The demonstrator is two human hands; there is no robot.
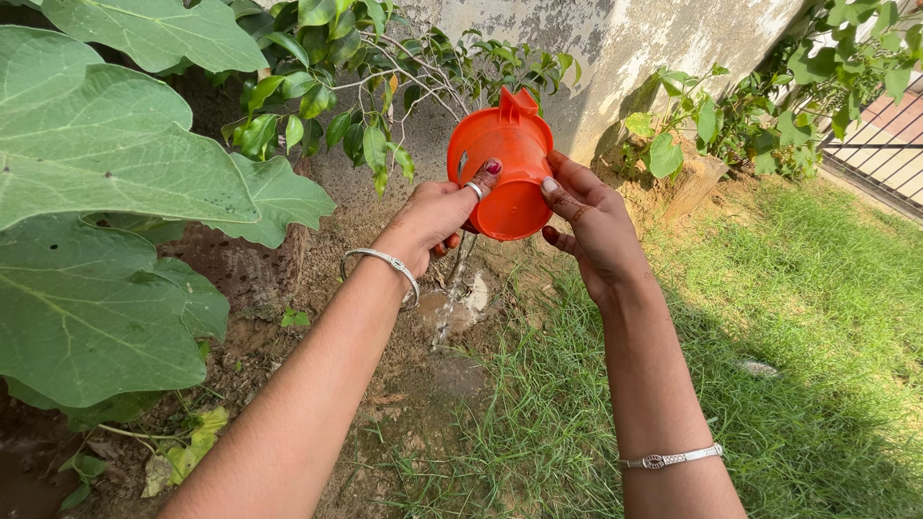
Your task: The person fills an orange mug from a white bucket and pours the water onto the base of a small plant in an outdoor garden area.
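Note:
An orange plastic mug (505, 159) is tipped forward, its base toward me and its handle pointing up. My left hand (437, 213) grips its left side, thumb across the bottom rim. My right hand (588, 219) supports its right side with the thumb on the base. A thin stream of water (454, 288) falls from the mug onto wet bare soil (452, 312) below, where a small puddle has formed.
Large green leaves (96, 183) fill the left side. A small shrub (365, 67) stands behind the mug against a stained concrete wall (625, 48). Grass (788, 317) covers the ground to the right, with a metal fence (885, 154) at the far right.

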